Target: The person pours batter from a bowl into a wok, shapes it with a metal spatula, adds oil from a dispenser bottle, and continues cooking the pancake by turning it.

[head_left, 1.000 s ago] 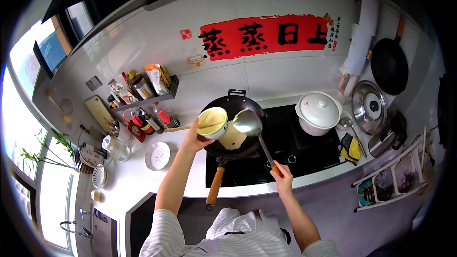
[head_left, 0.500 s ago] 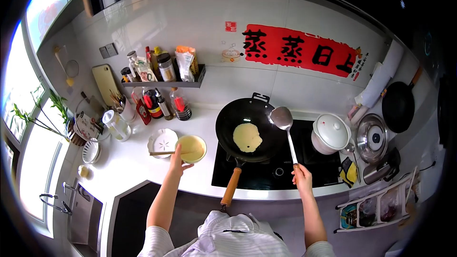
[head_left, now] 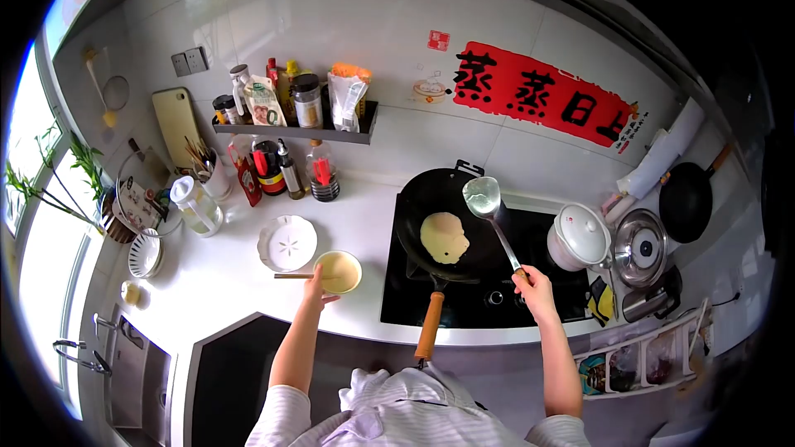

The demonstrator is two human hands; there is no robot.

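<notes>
My left hand (head_left: 315, 290) is closed around the near left side of a bowl (head_left: 351, 285) of pale yellow batter, with the thumb by its rim. Chopsticks (head_left: 291, 276) lie across that rim and stick out to the left under the thumb. My right hand (head_left: 537, 293) grips the handle of a metal wok spatula (head_left: 483, 197), whose head is raised over the right edge of a black wok (head_left: 414, 207). Inside the wok lies a thin pale pancake (head_left: 445, 237) with a small hole near its lower edge. The wok's wooden handle (head_left: 430, 324) points towards me.
A white scalloped dish (head_left: 287, 232) stands left of the bowl. Right of the wok on the black cooktop (head_left: 397, 298) is a lidded white pot (head_left: 579, 237). Bottles and jars fill a wall shelf (head_left: 331, 132). A sink (head_left: 137, 381) is at lower left.
The view has shifted a little. The spatula has turned so its face catches the light, and its head is further left over the wok. The bowl sits slightly farther from the white dish.
</notes>
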